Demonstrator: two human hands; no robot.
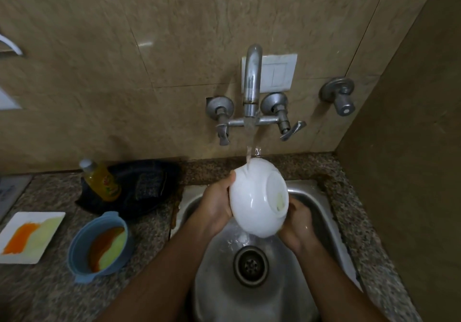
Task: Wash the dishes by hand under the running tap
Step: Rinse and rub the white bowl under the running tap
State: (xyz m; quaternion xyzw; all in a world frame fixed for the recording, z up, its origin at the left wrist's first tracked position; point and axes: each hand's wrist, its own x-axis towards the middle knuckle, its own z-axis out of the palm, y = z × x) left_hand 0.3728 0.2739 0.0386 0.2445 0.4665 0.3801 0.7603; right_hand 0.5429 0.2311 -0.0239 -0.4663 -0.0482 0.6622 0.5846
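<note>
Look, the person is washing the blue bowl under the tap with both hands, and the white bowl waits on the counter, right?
Not quite: the colours are swapped. The head view shows both hands, left hand and right hand, holding the white bowl under the tap, while the blue bowl waits on the counter.

This is a home kitchen, at its washing-up corner. A small steel sink (311,204) with a round drain (251,265) is set into a speckled granite counter (149,224), and a wall-mounted tap (251,79) with two lever valves runs water from a beige tiled wall (124,47) beside a white switch plate (278,73). On the counter stand a bottle of yellow dish soap (101,179), a dark cloth (147,184), a blue bowl (99,245) smeared with sauce and a soiled white square plate (31,237).
</note>
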